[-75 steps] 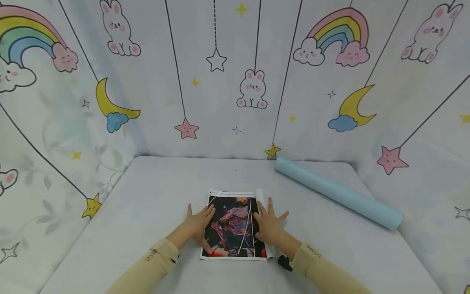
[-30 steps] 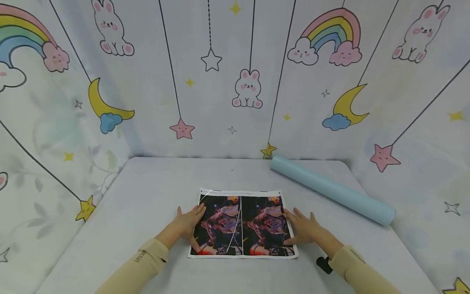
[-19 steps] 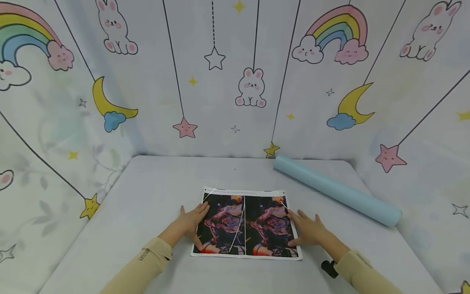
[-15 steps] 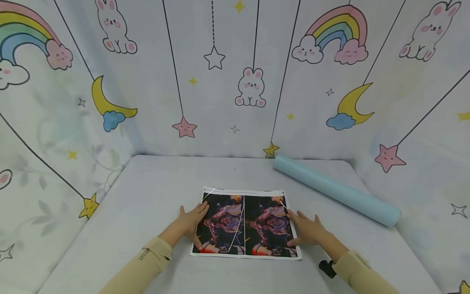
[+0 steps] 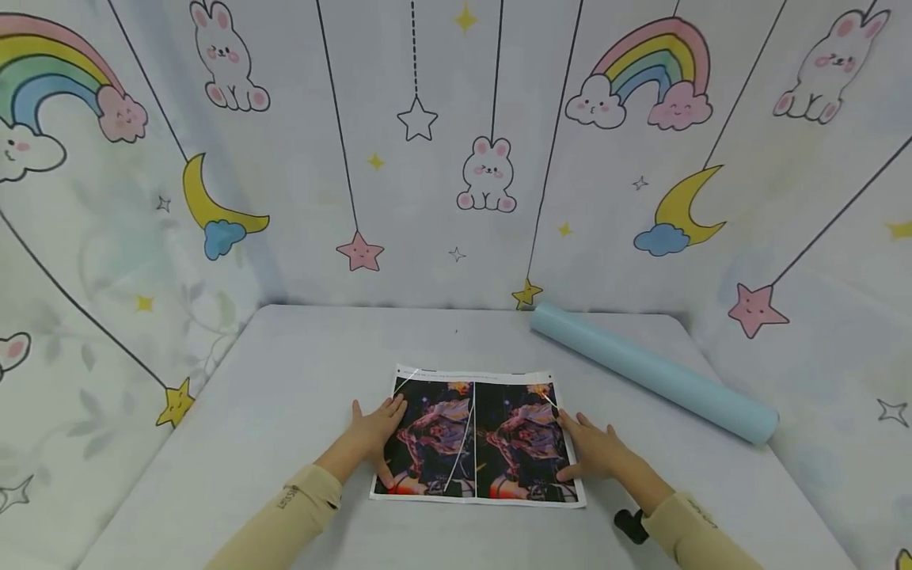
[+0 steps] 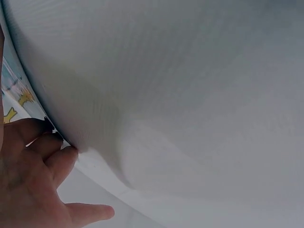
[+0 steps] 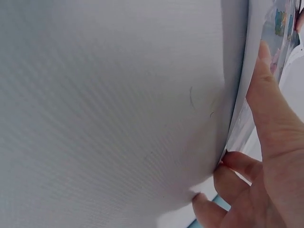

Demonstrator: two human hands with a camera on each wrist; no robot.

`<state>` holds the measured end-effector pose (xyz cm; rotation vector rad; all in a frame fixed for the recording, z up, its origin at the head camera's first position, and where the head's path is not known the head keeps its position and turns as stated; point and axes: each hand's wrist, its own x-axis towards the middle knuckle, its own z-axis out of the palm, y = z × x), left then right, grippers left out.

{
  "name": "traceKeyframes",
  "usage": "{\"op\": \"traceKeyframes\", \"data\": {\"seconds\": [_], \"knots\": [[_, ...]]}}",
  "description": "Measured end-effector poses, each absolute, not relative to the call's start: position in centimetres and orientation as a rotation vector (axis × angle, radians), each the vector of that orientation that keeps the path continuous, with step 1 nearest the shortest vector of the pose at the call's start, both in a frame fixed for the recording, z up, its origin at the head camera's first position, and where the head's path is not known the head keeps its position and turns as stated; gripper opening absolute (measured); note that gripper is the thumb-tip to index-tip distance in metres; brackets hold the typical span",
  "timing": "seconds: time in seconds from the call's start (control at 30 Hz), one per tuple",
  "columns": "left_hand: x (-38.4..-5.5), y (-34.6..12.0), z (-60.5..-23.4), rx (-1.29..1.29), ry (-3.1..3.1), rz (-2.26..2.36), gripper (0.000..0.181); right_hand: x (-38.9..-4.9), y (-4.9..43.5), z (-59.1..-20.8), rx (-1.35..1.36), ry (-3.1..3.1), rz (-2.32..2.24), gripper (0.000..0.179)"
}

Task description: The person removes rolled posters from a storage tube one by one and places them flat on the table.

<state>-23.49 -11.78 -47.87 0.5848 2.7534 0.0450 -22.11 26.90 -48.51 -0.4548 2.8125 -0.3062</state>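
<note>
A printed sheet point(image 5: 520, 443) lies spread out on the white table, with two matching dark, colourful pictures side by side and a white border. Thin white streaks cross the pictures. My left hand point(image 5: 374, 435) rests on the left edge with fingers spread, the thumb towards the lower corner. On the opposite edge my right hand point(image 5: 594, 451) presses down, fingers and thumb apart. The left wrist view shows the left hand point(image 6: 38, 175) side-on, fingertips down at the surface. In the right wrist view, the right hand point(image 7: 270, 156) has its thumb along the sheet's edge.
A long pale blue roll point(image 5: 655, 372) lies diagonally at the right rear of the table point(image 5: 321, 340). A cloth backdrop point(image 5: 427, 190) with rabbits, stars and rainbows stands behind and at both sides. A small black device point(image 5: 630, 525) sits beneath the right wrist.
The sheet's right part, rolled up 2.5 seconds ago, now lies flat with its second picture showing. My right hand has moved right with that edge. The last half second shows almost no movement.
</note>
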Motion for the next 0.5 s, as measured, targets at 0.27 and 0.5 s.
{"op": "traceKeyframes", "data": {"seconds": [0.27,0.5], "knots": [[-23.50,-11.51,-47.62,0.569,2.751,0.034,0.127,-22.09,26.57,-47.98,-0.444,2.794,-0.333,0.109],[-23.16,-11.51,-47.51,0.566,2.743,0.049,0.127,-22.03,26.09,-47.80,-0.397,2.785,-0.333,0.109]]}}
